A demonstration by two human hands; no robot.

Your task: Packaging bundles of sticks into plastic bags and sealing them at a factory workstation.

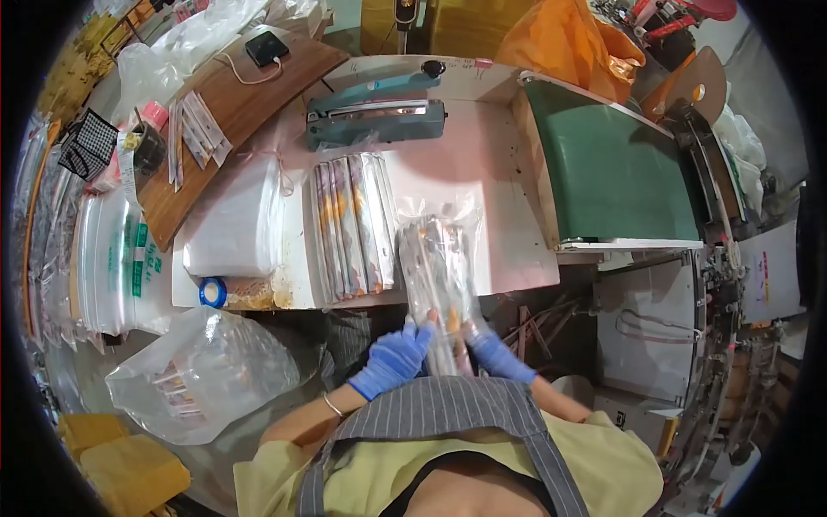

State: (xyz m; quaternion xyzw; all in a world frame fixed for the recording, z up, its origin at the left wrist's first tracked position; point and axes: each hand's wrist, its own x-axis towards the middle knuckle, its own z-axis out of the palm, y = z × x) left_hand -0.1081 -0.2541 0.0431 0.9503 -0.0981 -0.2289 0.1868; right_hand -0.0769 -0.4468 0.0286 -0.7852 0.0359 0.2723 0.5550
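Observation:
Between my hands is a clear plastic bag [439, 267] of slim, shiny printed packets, its upper part resting on the white table and its lower end close to my apron. My left hand [389, 358], in a blue glove, grips the bag's left side, thumb on top. On the opposite side my right hand [501, 354], gloved alike, is closed against the bag; its fingers are partly hidden. Just left of the bag, a row of similar long packets [353, 224] lies on the table. Behind them stands a blue-grey hand sealer [376, 123].
A stack of clear bags [231, 226] and a blue tape roll [213, 292] lie at the table's left. A brown wooden board [258, 96] carries a phone [266, 49]. A green-topped box [612, 164] borders the right. Below left sits a large clear sack [207, 370].

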